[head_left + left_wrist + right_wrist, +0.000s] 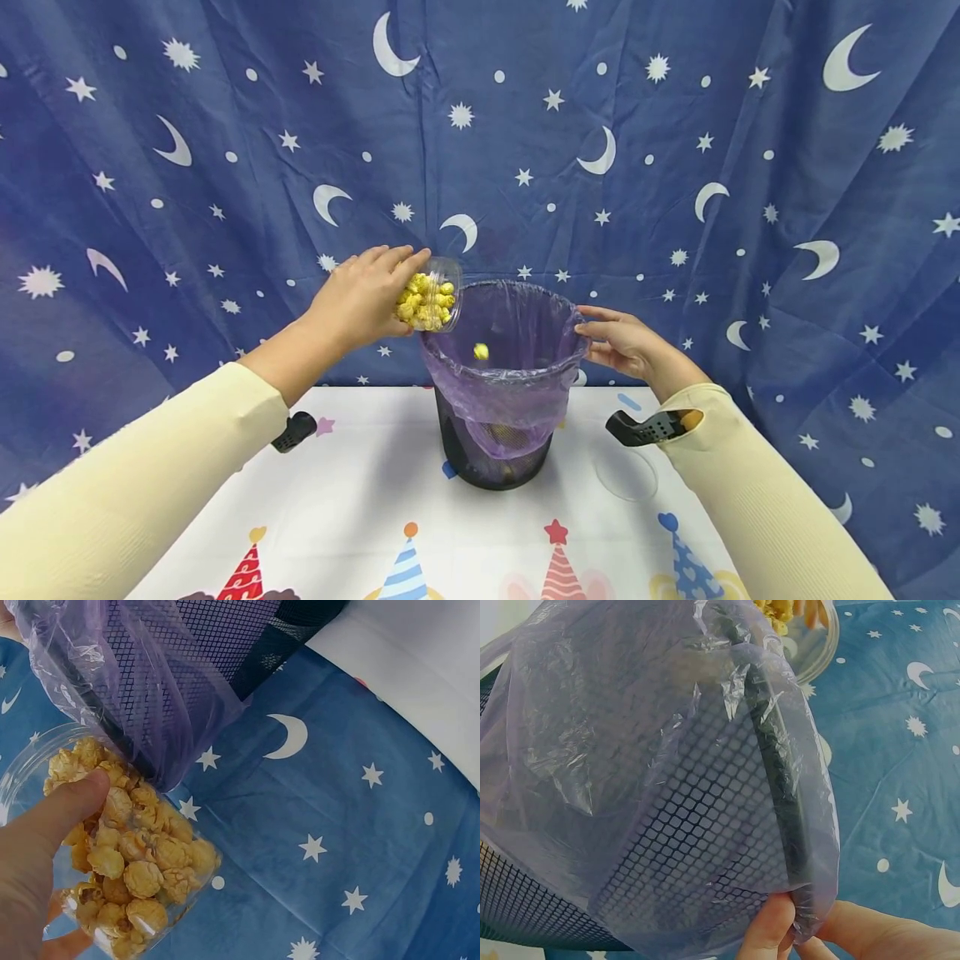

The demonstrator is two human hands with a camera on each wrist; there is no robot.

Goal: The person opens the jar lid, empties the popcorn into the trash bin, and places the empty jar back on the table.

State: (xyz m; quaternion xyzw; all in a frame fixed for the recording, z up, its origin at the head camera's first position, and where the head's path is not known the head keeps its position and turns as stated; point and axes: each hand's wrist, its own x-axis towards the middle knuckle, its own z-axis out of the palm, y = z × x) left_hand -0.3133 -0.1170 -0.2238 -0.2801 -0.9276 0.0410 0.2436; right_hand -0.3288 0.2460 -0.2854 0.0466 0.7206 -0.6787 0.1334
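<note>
My left hand (367,296) grips a clear plastic jar (447,271) of yellow popcorn (429,302), tipped sideways with its mouth toward the bin. In the left wrist view the thumb lies across the jar's side and popcorn (142,874) fills much of it. A single popcorn piece (481,352) shows in the bin's opening, below the jar's mouth. The black mesh bin (491,467) is lined with a purple plastic bag (517,400) folded over its rim. My right hand (626,343) pinches the lined rim (784,787) on the right side.
The bin stands on a white table cover (330,500) printed with party hats. A clear round lid (626,475) lies on it to the right of the bin. Behind hangs a blue curtain (495,167) with white moons and stars.
</note>
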